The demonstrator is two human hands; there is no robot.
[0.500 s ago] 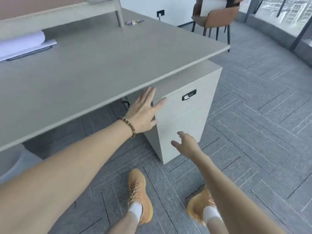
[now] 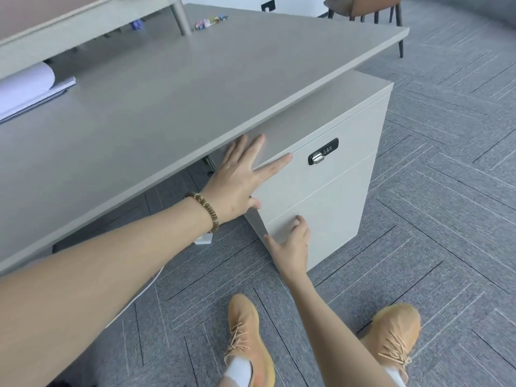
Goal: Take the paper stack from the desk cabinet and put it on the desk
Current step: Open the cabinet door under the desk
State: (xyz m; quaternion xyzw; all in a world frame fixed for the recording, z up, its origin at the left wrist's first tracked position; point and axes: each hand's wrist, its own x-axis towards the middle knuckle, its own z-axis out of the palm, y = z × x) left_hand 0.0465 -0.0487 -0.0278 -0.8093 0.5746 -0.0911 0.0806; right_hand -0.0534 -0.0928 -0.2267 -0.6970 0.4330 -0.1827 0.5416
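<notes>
A pale grey desk cabinet with closed drawers and a black combination lock stands under the right end of the grey desk. My left hand lies flat with spread fingers on the cabinet's top front corner. Lower down, my right hand touches the left edge of the bottom drawer front, fingertips at the seam above it. No paper stack from the cabinet is visible; the drawers hide their contents.
White papers on a clipboard lie at the desk's far left under a raised shelf. Small colourful items sit at the desk's back. A brown chair stands beyond. My orange shoes rest on grey carpet.
My right hand has moved forward from in front of the cabinet onto the bottom drawer's left edge. The camera has come closer; my left hand stays on the cabinet top.
</notes>
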